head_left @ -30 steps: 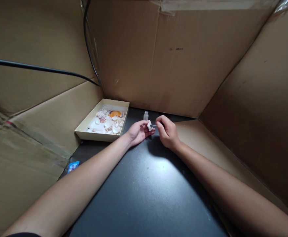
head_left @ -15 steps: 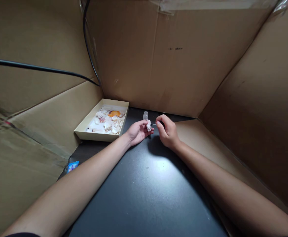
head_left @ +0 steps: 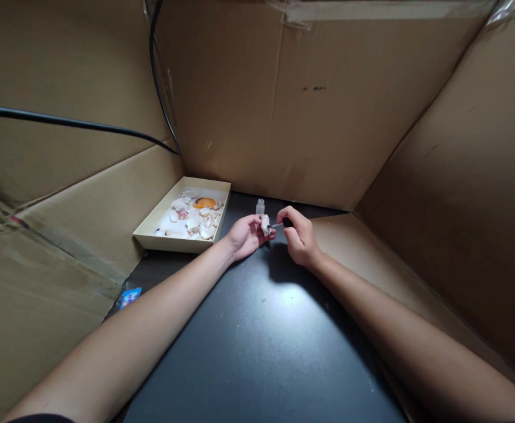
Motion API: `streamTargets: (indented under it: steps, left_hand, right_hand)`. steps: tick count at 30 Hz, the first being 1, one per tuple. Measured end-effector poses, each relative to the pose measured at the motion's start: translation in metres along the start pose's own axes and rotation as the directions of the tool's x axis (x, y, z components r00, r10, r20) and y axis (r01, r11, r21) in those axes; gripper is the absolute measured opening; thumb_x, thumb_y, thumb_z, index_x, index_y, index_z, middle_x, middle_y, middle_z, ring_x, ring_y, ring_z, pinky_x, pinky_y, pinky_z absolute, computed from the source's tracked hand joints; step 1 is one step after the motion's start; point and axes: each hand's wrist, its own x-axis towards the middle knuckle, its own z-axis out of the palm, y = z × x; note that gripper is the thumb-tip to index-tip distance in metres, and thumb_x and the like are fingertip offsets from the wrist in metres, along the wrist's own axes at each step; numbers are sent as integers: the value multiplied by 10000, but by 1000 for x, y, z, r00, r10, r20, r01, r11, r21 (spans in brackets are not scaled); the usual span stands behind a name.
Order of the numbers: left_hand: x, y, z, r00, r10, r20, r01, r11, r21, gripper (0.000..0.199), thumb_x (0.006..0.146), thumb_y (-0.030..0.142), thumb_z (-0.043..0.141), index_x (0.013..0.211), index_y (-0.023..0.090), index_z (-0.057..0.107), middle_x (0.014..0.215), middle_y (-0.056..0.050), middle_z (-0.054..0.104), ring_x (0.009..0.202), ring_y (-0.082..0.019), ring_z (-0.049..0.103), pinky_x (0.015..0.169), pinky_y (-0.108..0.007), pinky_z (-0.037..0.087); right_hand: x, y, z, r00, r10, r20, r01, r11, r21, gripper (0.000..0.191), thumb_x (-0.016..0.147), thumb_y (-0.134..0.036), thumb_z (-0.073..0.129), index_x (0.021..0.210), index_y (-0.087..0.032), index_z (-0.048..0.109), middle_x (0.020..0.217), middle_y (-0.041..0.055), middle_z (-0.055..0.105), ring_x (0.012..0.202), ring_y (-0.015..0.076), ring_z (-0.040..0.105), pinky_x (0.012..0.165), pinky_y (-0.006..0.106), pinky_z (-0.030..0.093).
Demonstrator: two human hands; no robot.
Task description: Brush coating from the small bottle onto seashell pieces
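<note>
My left hand [head_left: 246,236] pinches a small whitish, rough-textured seashell [head_left: 265,224] between thumb and fingers. My right hand [head_left: 300,236] grips the black cap of a small applicator brush [head_left: 287,222], whose thin stem points left. The brush's dark tip touches the seashell or lies right against it. Just behind the left fingertips a little clear glass bottle [head_left: 260,207] stands upright with its mouth uncovered; its lower part is hidden by the hand and shell.
A pale yellow tray [head_left: 169,244] holding several shells [head_left: 193,223], one of them orange, stands at the back left. Cardboard walls [head_left: 319,129] enclose the dark tabletop [head_left: 257,352]. A blue packet [head_left: 130,297] lies by the left forearm. A black cable [head_left: 72,121] crosses the upper left.
My right hand has turned, so the brush's black cap now shows between its fingers. The brush tip has shifted slightly down over the shell. My left hand stays nearly in place.
</note>
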Motion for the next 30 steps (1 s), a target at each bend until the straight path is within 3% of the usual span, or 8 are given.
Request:
streamTargets:
  steps: [3, 7, 13, 30]
  left_hand:
    - [0, 0, 0, 1000, 4, 14, -4, 1000, 3, 154, 731, 58, 423, 769, 131, 554, 714, -62, 618, 654, -155, 623, 694, -284, 517]
    - [0, 0, -1, 1000, -5, 28, 4, 1000, 10, 149, 730, 44, 442, 769, 139, 550, 672, -41, 581, 632, -140, 599, 649, -257, 498]
    - [-1, 0, 1, 999, 6, 34, -6, 1000, 11, 154, 734, 45, 441, 766, 134, 562, 659, -38, 568, 552, -112, 527, 528, -228, 418]
    - [0, 0, 0, 1000, -10, -1, 10, 1000, -7, 140, 762, 64, 449, 760, 134, 570, 653, -31, 564, 567, -116, 538, 536, -232, 425]
  right_hand:
    - [0, 1, 0, 998, 43, 38, -42, 999, -16, 99, 794, -187, 394, 823, -206, 486, 758, 9, 533, 682, 160, 479, 648, 282, 378]
    - [0, 1, -1, 998, 57, -29, -59, 997, -51, 87, 826, -223, 408, 831, -210, 494, 707, -8, 519, 609, 142, 444, 603, 269, 359]
    - [0, 0, -2, 994, 102, -39, -106, 990, -97, 77, 812, -225, 437, 790, -212, 509, 643, -22, 503, 559, 131, 419, 571, 263, 337]
    - [0, -1, -1, 995, 101, -26, -104, 985, -136, 83, 827, -226, 431, 825, -217, 514, 694, -14, 540, 604, 142, 466, 615, 270, 356]
